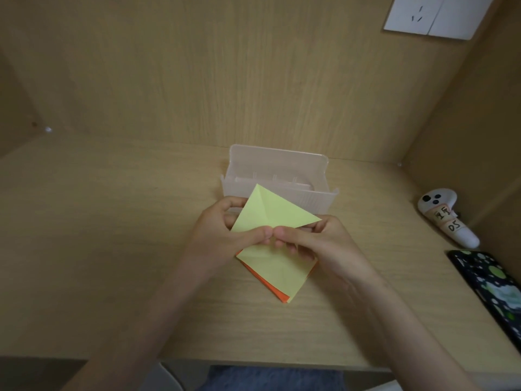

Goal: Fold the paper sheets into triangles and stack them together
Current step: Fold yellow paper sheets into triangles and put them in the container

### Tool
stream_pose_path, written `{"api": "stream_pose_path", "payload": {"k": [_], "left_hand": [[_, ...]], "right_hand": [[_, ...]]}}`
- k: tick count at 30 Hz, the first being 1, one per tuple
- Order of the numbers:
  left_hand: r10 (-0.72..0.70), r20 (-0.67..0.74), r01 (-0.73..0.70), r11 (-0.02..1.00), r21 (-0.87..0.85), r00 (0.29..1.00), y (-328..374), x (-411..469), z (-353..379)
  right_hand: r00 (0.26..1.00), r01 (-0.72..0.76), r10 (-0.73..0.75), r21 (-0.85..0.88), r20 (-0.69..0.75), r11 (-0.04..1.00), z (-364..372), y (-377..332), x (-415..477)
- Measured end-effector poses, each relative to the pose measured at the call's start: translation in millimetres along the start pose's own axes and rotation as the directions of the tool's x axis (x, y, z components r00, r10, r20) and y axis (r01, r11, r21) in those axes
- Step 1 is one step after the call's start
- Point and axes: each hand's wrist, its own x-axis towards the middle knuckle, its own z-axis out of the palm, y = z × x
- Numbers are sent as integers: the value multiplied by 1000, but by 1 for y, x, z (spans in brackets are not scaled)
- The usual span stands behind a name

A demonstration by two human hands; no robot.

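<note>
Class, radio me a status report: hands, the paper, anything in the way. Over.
Left hand and right hand both pinching the yellow sheet mid-fold. Orange paper lies under it on the desk. Clear plastic box just behind, not blocking.

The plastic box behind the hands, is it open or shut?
Open. The plastic box has its lid standing upright at the back, inside exposed.

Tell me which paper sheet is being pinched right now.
The pale yellow paper sheet, pinched by left hand and right hand; the orange paper sheet lies underneath.
</note>
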Motion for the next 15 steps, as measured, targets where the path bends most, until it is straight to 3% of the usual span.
{"api": "stream_pose_path", "payload": {"k": [7,15], "left_hand": [[-26,46,25,1000,14,999,0,1,-3],[-46,4,45,999,21,999,-2,2,-11]], "right_hand": [[998,-36,35,-13,-60,999,-7,-3,-3],[991,-13,19,48,-133,999,-13,-2,-3]]}}
